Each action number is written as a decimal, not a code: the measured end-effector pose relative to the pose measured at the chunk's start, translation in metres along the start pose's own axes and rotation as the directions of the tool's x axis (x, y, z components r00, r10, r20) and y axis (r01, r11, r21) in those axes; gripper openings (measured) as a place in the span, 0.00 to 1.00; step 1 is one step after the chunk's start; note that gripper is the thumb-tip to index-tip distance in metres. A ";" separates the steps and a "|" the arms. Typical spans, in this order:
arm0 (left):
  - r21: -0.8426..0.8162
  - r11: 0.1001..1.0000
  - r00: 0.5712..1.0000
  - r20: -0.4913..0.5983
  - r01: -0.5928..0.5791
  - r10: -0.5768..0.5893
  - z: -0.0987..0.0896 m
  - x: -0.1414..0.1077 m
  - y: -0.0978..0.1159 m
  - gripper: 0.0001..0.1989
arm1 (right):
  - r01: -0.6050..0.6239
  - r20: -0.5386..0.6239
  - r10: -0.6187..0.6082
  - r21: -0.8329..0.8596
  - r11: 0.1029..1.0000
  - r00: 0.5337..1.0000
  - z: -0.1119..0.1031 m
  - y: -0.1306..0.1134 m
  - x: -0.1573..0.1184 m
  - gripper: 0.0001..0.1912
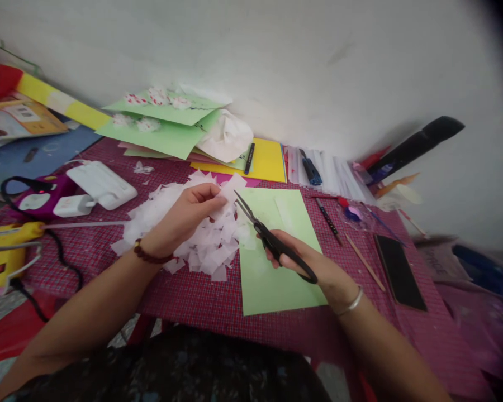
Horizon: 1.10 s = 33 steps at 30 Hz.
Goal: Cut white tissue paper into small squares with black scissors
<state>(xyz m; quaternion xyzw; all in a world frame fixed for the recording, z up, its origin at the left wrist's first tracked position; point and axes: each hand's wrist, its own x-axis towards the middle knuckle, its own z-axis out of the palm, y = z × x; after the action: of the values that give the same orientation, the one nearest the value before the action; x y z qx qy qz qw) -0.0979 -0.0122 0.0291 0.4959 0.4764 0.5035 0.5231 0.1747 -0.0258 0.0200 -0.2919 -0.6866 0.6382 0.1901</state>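
My left hand (193, 215) is closed in a pinch on a small piece of white tissue paper (233, 187), which sticks up past the fingertips. Below and around that hand spreads a heap of cut white paper pieces (212, 251). In my right hand (295, 251) is a pair of black-handled scissors (272, 240), fingers wrapped round the handles. Their blades point up and left, the tips close to the held paper; whether they touch it I cannot tell. Under the scissors lies a light green sheet (276, 296), with a pale strip on its upper part.
A yellow glue gun (12, 251) and a purple power strip (37, 198) with a white charger (103, 184) lie left. Green cards with white paper flowers (163, 134) stand behind. A phone (400, 271), a wooden stick (364, 262) and a patterned pen (329, 220) are right.
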 end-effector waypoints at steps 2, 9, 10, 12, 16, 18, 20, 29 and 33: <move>0.040 0.999 0.999 0.035 0.037 -0.039 0.003 -0.001 -0.004 0.10 | -0.010 0.000 0.010 0.016 1.000 1.000 0.001 0.002 0.002 0.29; 0.083 0.995 0.993 0.097 0.058 -0.065 0.003 0.000 -0.014 0.10 | -0.045 -0.027 0.046 0.043 0.998 0.999 0.000 0.000 0.004 0.28; 0.088 0.995 0.993 0.098 0.055 -0.064 0.003 0.000 -0.014 0.10 | -0.049 -0.032 0.051 0.043 0.998 0.998 0.000 -0.001 0.004 0.28; 0.098 0.994 0.993 0.094 0.055 -0.064 0.003 0.000 -0.014 0.10 | -0.066 -0.051 0.068 0.042 0.997 0.996 0.001 -0.001 0.004 0.28; 0.096 0.993 0.995 0.072 0.066 -0.073 0.003 0.001 -0.013 0.09 | -0.102 -0.111 0.110 0.078 0.992 0.988 0.003 0.004 0.003 0.28; 0.095 0.992 0.993 0.070 0.087 -0.094 0.002 0.002 -0.011 0.07 | -0.102 -0.139 0.114 0.093 0.990 0.984 0.002 0.008 0.003 0.28; 0.102 0.987 0.988 0.079 0.122 -0.130 0.001 0.003 -0.008 0.06 | -0.069 -0.142 0.078 0.065 0.995 0.987 0.001 0.009 0.003 0.29; 0.022 0.998 0.998 -0.040 0.053 -0.052 -0.003 0.005 -0.006 0.08 | 0.014 0.017 -0.013 -0.078 0.997 1.000 -0.004 0.007 0.001 0.33; 0.032 0.996 0.996 -0.010 0.087 -0.087 0.002 0.003 -0.006 0.08 | -0.008 0.025 0.009 -0.062 0.998 1.000 -0.001 0.011 0.005 0.33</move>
<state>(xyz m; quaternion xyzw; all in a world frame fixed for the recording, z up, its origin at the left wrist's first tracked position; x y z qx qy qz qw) -0.0952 -0.0096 0.0232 0.4808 0.5080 0.4746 0.5343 0.1735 -0.0219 0.0087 -0.2924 -0.7072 0.6210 0.1696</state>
